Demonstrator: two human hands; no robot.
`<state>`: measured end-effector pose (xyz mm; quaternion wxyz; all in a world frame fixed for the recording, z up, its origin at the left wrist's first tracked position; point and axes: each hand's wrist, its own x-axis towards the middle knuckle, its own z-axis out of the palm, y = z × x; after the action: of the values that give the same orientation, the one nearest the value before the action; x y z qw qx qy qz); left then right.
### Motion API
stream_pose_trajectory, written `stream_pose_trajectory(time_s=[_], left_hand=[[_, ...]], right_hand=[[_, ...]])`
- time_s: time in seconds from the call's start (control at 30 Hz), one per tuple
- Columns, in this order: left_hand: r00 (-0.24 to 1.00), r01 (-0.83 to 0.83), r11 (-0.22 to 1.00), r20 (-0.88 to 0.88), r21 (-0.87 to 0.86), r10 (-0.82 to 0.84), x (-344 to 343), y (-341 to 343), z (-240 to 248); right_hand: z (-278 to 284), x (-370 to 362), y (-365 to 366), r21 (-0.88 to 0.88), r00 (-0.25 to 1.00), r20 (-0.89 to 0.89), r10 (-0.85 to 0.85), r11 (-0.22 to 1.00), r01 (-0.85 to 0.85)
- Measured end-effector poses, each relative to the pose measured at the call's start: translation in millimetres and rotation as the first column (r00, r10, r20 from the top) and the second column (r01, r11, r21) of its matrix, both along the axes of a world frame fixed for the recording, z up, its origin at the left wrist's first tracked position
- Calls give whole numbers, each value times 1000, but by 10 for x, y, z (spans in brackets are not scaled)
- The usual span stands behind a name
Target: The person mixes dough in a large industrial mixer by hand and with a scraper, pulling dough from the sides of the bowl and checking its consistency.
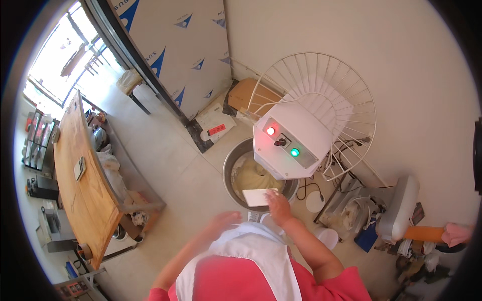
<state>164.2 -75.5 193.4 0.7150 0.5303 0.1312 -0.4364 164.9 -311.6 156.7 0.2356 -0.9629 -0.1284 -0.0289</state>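
Note:
My right hand is closed on the right end of a white flat dough scraper, held over the near rim of a round metal mixing bowl. Pale yellowish dough lies in the bowl, partly hidden by the scraper and the mixer head. Left of the bowl's near side, my left hand hovers in front of my white apron, slightly blurred, fingers stretched out and nothing visible in them. The white dough mixer reaches over the bowl, its red and green lamps lit.
A round wire guard stands raised over the mixer. To the left is a long wooden table with a small scale on it. A stand mixer and cables sit at right. Cardboard leans by the wall.

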Motion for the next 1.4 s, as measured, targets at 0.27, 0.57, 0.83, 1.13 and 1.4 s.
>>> stream_pose_trajectory(time_s=[0.27,0.57,0.83,1.13,1.4], left_hand=[[972,62,997,224,36,-68,289,-403,-232],[1000,-2,993,26,116,-1,443,-287,78],[985,-10,966,169,257,-35,710,27,358],[895,-423,905,174,35,412,546,-12,134],[890,-434,899,128,-52,437,690,48,462]], right_hand=[[501,79,242,50,978,190,85,994,-96],[576,242,142,296,980,12,-200,937,187],[651,384,293,435,894,-438,-89,849,298],[701,263,623,748,772,-614,161,429,506],[814,227,353,723,762,-632,142,462,514]])
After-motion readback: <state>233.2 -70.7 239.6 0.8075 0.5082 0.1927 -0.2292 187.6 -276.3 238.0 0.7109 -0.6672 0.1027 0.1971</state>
